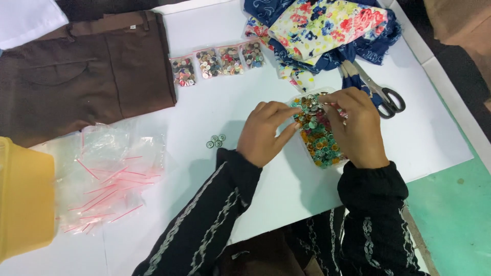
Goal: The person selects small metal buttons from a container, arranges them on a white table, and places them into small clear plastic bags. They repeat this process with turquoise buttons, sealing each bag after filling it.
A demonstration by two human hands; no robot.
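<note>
Sheets of white paper (215, 110) cover most of the green table (455, 220), and everything lies on them. Largest is the folded brown pair of trousers (82, 71) at the far left, with a white cloth (25, 18) at the corner beyond it. At the far right sits a heap of floral and navy patterned fabric (327, 30), and a pair of grey-handled scissors (381, 92) lies just beside its near edge. A yellow plastic container (23, 202) stands at the near left edge, and beside it spreads a loose pile of clear zip bags with red seal strips (105, 174).

Both arms, in black sleeves with pale stripes, reach in from the near side. The left hand (263, 135) and right hand (358, 128) meet over a clear plastic tub of mixed coloured buttons (319, 135), which sits right of centre, near the scissors. The fingertips of both hands are pinched together among the buttons at the tub's far end; the left fingers touch them, but whether either hand has actually grasped a single button I cannot tell.

Four small filled bags of buttons (217, 64) lie in a row at the far middle. Three loose grey buttons (216, 141) lie just left of the left hand.
</note>
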